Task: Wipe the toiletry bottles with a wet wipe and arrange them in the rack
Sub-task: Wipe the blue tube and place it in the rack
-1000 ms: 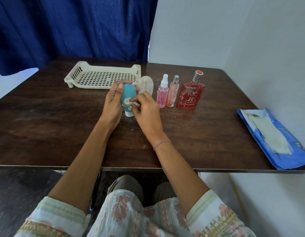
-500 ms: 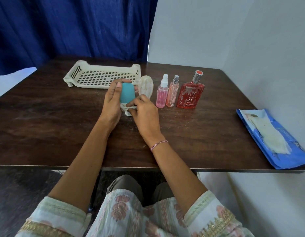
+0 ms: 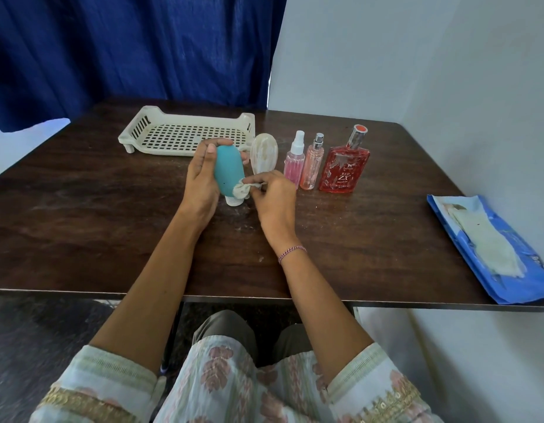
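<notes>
Now left hand (image 3: pixel 200 181) grips the teal bottle (image 3: pixel 228 170) while right hand (image 3: pixel 272 198) pinches a wet wipe (image 3: pixel 243 190) against it

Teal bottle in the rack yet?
No, the left hand holds the teal bottle in front of the rack.

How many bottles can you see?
5: teal bottle held by the left hand; to its right in a row, cream bottle, pink spray bottle, peach spray bottle, red perfume bottle.
</notes>
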Tool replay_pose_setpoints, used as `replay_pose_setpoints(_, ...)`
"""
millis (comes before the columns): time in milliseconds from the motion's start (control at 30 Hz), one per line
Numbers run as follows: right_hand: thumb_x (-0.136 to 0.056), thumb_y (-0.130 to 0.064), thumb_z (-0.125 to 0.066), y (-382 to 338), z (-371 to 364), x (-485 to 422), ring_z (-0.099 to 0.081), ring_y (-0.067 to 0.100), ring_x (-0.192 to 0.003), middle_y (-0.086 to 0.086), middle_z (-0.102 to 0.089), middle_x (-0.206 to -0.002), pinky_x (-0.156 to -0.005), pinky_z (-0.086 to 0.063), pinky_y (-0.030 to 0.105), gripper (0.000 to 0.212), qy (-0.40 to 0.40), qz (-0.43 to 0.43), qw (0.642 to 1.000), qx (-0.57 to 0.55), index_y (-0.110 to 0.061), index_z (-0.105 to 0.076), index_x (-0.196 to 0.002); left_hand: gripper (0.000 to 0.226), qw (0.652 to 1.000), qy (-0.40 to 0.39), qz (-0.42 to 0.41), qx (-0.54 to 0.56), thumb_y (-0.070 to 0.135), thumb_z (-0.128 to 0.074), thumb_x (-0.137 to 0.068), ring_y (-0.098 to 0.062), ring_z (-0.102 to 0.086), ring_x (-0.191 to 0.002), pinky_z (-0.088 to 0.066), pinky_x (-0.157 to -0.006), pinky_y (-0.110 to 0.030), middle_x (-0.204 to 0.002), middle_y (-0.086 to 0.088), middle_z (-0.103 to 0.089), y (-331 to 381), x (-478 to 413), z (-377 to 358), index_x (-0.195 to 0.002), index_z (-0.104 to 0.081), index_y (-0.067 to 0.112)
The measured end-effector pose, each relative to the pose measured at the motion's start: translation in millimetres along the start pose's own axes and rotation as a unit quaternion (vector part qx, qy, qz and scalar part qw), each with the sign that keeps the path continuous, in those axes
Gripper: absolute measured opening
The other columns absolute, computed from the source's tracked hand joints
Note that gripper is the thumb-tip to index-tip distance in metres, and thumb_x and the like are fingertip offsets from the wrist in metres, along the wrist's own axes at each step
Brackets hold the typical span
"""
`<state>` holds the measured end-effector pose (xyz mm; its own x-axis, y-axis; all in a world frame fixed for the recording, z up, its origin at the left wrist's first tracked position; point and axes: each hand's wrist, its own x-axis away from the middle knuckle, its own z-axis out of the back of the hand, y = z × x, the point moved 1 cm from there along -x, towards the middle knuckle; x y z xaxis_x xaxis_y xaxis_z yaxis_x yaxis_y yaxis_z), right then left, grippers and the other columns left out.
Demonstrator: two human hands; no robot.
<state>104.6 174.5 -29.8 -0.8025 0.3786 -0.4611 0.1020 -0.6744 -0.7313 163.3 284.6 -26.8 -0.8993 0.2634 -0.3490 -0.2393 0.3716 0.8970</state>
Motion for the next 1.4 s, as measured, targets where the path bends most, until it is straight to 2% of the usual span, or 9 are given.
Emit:
replay_pose_setpoints(167,-0.079,-0.005,-0.071,-1,-1,-3,-0.063,0.008,-0.082,0.001,-0.070,-0.093,-0.075,-0.053,0.021,0.015,0.024,-0.003,0.999,-0.029,-0.012,-0.072,-0.092,0.026,1.000,-0.016,-0.001,-0.016,0.030,-0.034,-0.100,-0.027,-0.061,-0.103,-0.051,-0.093,-0.046,-0.111,-0.009,-0.059,-1,2,-1,-0.103,-0.057,0.019)
replay_pose_setpoints(333,-0.078,-0.006,-0.071,2,1,-3,-0.060,0.004,-0.071,0.003,-0.070,-0.087,-0.067,-0.052,0.015,0.013,0.004,0.006,0.999,-0.041,-0.010,-0.071,-0.090,0.024,0.999,-0.038,0.017,0.003,0.027,-0.034,-0.099,-0.022,-0.058,-0.105,-0.050,-0.093,-0.040,-0.118,-0.017,-0.053,0,2,-4,-0.107,-0.055,0.018)
replay_pose_setpoints(533,-0.075,-0.005,-0.074,-6,2,1,-0.057,0.003,-0.078,0.004,-0.066,-0.090,-0.074,-0.043,0.003,0.014,0.045,0.089,0.994,-0.035,-0.007,-0.073,-0.089,0.021,0.998,-0.045,0.036,0.019,0.021,-0.032,-0.103,-0.016,-0.056,-0.105,-0.049,-0.093,-0.037,-0.116,-0.007,-0.055,0,2,-7,-0.111,-0.052,0.020)
replay_pose_setpoints(667,-0.075,-0.005,-0.074,-5,-4,3,-0.054,0.002,-0.074,0.004,-0.066,-0.087,-0.073,-0.045,0.010,0.015,-0.001,0.104,0.995,-0.009,-0.008,-0.073,-0.090,0.020,0.998,-0.029,0.042,0.023,0.021,-0.033,-0.103,-0.016,-0.056,-0.107,-0.053,-0.089,-0.031,-0.118,-0.011,-0.054,1,2,-5,-0.111,-0.051,0.019)
replay_pose_setpoints(800,-0.075,-0.006,-0.075,-2,-5,7,-0.060,0.012,-0.079,0.006,-0.067,-0.089,-0.078,-0.051,0.024,0.017,-0.035,0.110,0.993,0.020,-0.007,-0.073,-0.092,0.020,0.999,-0.029,0.039,0.018,0.026,-0.035,-0.102,-0.021,-0.055,-0.112,-0.051,-0.089,-0.032,-0.132,-0.021,-0.047,-2,4,-4,-0.112,-0.053,0.021)
replay_pose_setpoints(967,-0.075,-0.008,-0.075,2,-10,4,-0.063,0.021,-0.088,0.009,-0.067,-0.098,-0.085,-0.052,0.036,0.018,-0.130,0.097,0.983,0.092,-0.009,-0.074,-0.093,0.020,0.999,-0.018,0.031,0.023,0.029,-0.037,-0.100,-0.019,-0.055,-0.110,-0.047,-0.098,-0.038,-0.126,-0.013,-0.051,1,3,-3,-0.108,-0.055,0.023)
replay_pose_setpoints(1100,-0.076,-0.008,-0.073,0,-4,1,-0.062,0.016,-0.089,0.006,-0.068,-0.099,-0.085,-0.050,0.027,0.017,-0.099,0.076,0.989,0.084,-0.012,-0.074,-0.092,0.023,0.999,-0.007,0.023,0.041,0.021,-0.031,-0.103,-0.016,-0.058,-0.106,-0.049,-0.094,-0.036,-0.117,-0.006,-0.055,2,3,-4,-0.108,-0.054,0.020)
replay_pose_setpoints(1233,-0.077,-0.005,-0.071,1,6,-5,-0.061,0.009,-0.080,0.004,-0.069,-0.092,-0.071,-0.046,0.007,0.012,0.018,0.014,1.000,-0.018,-0.010,-0.071,-0.089,0.024,0.999,-0.017,0.012,0.040,0.018,-0.029,-0.104,-0.016,-0.059,-0.101,-0.050,-0.093,-0.036,-0.106,0.000,-0.061,1,2,-4,-0.105,-0.054,0.019)
replay_pose_setpoints(1400,-0.078,-0.002,-0.071,2,3,-6,-0.060,0.008,-0.084,0.004,-0.067,-0.096,-0.077,-0.050,0.011,0.015,0.024,-0.003,0.993,-0.116,-0.009,-0.072,-0.091,0.022,0.997,-0.025,-0.039,-0.058,0.016,-0.035,-0.103,-0.006,-0.059,-0.098,-0.050,-0.084,-0.023,-0.108,0.003,-0.059,0,4,-2,-0.105,-0.057,0.019)
